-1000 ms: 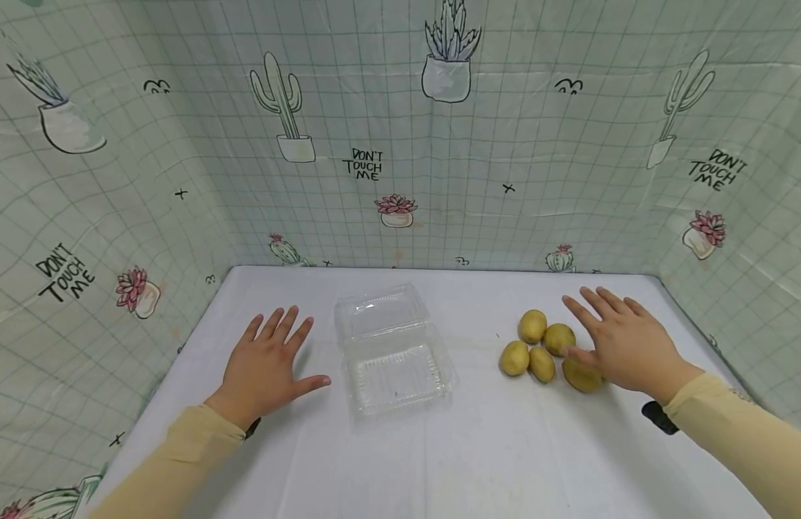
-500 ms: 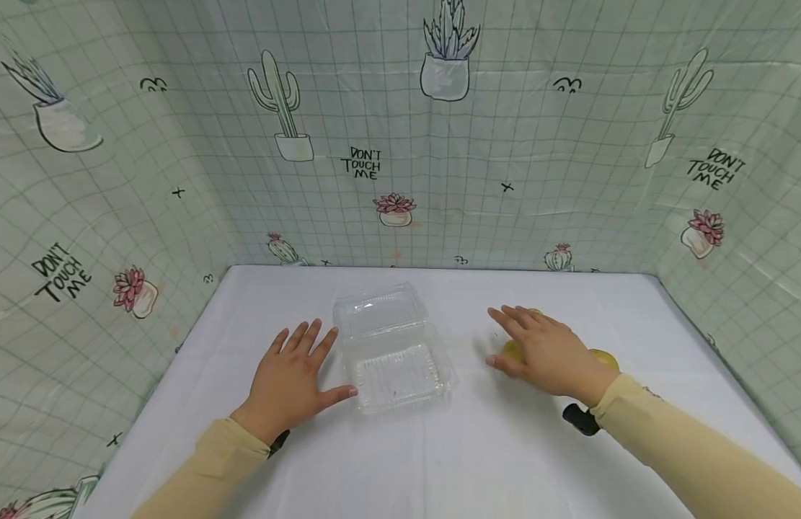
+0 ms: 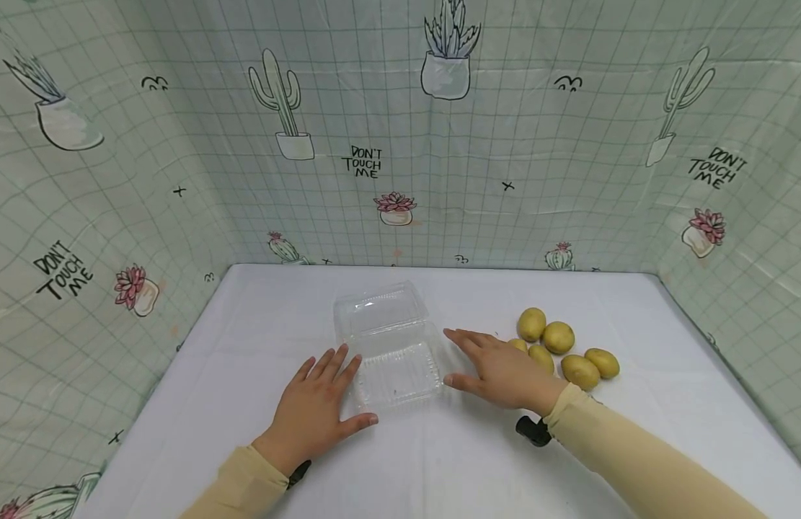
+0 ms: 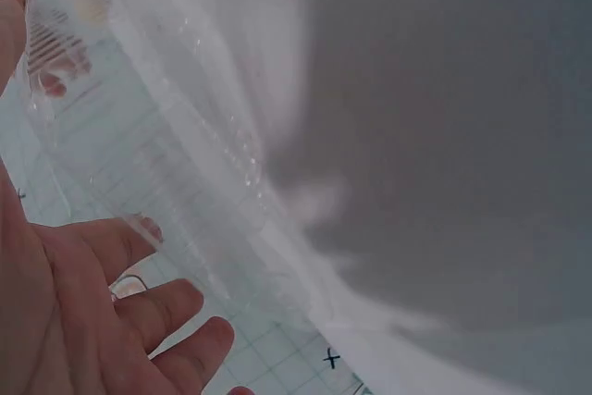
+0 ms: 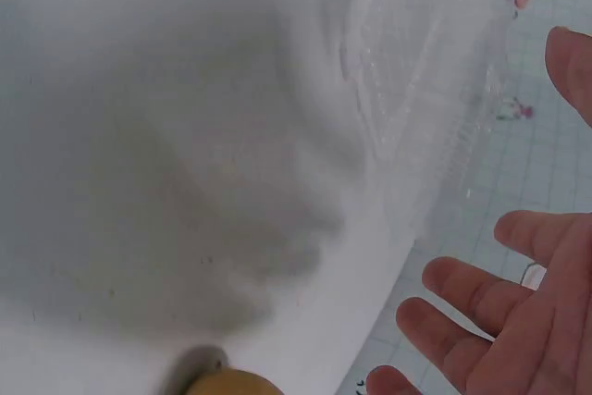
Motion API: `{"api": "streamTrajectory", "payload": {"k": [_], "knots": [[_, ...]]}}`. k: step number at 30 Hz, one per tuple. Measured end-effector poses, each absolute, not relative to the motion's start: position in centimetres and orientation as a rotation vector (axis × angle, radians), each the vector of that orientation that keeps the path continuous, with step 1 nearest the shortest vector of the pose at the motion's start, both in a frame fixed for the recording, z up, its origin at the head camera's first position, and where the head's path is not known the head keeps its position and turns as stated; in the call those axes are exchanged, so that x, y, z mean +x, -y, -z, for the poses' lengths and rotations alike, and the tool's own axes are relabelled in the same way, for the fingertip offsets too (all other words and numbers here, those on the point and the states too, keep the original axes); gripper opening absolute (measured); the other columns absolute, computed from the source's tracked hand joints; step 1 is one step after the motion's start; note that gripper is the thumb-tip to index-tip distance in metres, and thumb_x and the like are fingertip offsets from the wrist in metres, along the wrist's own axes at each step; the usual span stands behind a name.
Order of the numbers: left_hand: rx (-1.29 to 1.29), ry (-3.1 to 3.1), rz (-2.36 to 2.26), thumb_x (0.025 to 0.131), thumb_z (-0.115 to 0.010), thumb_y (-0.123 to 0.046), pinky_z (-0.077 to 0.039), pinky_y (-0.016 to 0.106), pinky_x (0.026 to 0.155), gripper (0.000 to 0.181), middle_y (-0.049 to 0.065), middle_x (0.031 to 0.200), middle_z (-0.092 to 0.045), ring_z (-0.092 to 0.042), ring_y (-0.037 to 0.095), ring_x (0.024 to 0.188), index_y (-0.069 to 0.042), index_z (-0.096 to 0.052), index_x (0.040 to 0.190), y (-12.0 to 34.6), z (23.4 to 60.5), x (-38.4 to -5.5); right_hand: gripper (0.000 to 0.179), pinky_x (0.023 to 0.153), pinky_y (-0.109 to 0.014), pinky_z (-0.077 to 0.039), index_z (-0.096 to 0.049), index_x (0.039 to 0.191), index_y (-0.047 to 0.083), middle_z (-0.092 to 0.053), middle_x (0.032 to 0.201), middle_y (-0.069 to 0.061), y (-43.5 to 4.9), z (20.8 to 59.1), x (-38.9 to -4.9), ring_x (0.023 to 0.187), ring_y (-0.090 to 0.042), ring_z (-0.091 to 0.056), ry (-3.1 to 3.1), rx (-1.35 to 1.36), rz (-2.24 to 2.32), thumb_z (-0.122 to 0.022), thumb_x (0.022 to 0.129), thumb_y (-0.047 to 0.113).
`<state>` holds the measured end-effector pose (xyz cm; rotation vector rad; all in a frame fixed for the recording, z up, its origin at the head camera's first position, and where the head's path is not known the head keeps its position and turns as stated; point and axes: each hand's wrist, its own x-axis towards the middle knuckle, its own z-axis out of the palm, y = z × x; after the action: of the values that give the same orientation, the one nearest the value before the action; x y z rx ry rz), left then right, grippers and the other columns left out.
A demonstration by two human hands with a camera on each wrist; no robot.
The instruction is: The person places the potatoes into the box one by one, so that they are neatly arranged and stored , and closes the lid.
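Observation:
A clear plastic clamshell container [image 3: 400,371] lies with its lid [image 3: 382,310] folded back on the table. My left hand [image 3: 312,411] is spread at the container's left side, its fingertips overlapping that edge in the head view; I cannot tell whether they touch it. On the other side my right hand [image 3: 504,371] has its fingers extended toward the container's right edge, holding nothing. Several small yellow potatoes [image 3: 559,337] lie to the right, some partly hidden behind the right hand. The left wrist view shows the container [image 4: 166,154] beyond the left fingers [image 4: 171,312].
A white cloth [image 3: 426,461] covers the table. Behind it and at both sides hangs a grid-patterned curtain [image 3: 504,144] with cactus drawings. One potato [image 5: 236,384] shows at the bottom of the right wrist view.
My right hand has moved left across the potatoes to the container's right side, uncovering most of them. My left hand has come right and nearer, to the container's left edge.

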<state>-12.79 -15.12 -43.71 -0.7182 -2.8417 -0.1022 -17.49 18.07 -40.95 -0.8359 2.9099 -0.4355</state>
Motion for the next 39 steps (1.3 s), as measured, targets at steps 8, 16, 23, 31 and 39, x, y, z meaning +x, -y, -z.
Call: {"api": "streamTrajectory", "payload": {"k": [8,16,23,31,39], "knots": [[-0.721,2.797,0.147,0.091,-0.049,-0.072,-0.034,0.053,0.109,0.088,0.018,0.152,-0.043,-0.043,0.035,0.137,-0.002,-0.052,0.144,14.7,44.1,-12.6,0.078,0.107,-0.052,-0.038,-0.032,0.158,0.019,-0.04,0.155,-0.009,-17.5,41.9,-17.6,0.137,-0.035,-0.042,-2.848,-0.845,0.5,-0.048,0.096,0.065],[-0.721,2.793,0.165,0.091,-0.049,-0.072,-0.036,0.053,0.108,0.091,0.018,0.151,-0.043,-0.043,0.035,0.136,0.002,-0.05,0.144,14.8,44.2,-12.9,0.075,0.107,-0.052,-0.038,-0.035,0.157,0.018,-0.042,0.154,-0.009,-17.2,42.3,-17.4,0.136,-0.034,-0.043,-2.841,-0.872,0.496,-0.046,0.098,0.064],[-0.74,2.809,0.168,0.091,-0.051,-0.072,-0.035,0.052,0.109,0.091,0.018,0.153,-0.041,-0.042,0.035,0.138,0.001,-0.048,0.146,14.7,44.2,-13.2,0.07,0.107,-0.049,-0.039,-0.034,0.157,0.019,-0.042,0.153,-0.007,-17.2,42.9,-17.5,0.136,-0.031,-0.044,-2.878,-0.885,0.45,-0.046,0.101,0.058],[-0.788,2.84,0.175,0.093,-0.051,-0.069,-0.034,0.051,0.11,0.089,0.016,0.155,-0.038,-0.04,0.033,0.139,0.0,-0.045,0.148,13.5,43.7,-13.9,0.069,0.1,-0.053,-0.045,-0.036,0.156,0.014,-0.046,0.15,-0.012,-18.1,42.6,-16.6,0.132,-0.037,-0.048,-2.908,-0.812,0.45,-0.049,0.101,0.055],[-0.827,2.885,0.231,0.093,-0.053,-0.067,-0.034,0.05,0.11,0.087,0.012,0.158,-0.034,-0.038,0.031,0.141,-0.003,-0.042,0.151,11.5,43.6,-14.9,0.069,0.078,-0.045,-0.056,-0.034,0.156,0.01,-0.056,0.137,-0.022,-19.7,42.3,-15.3,0.107,-0.031,-0.065,-2.931,-0.715,0.432,-0.051,0.102,0.05]]}}
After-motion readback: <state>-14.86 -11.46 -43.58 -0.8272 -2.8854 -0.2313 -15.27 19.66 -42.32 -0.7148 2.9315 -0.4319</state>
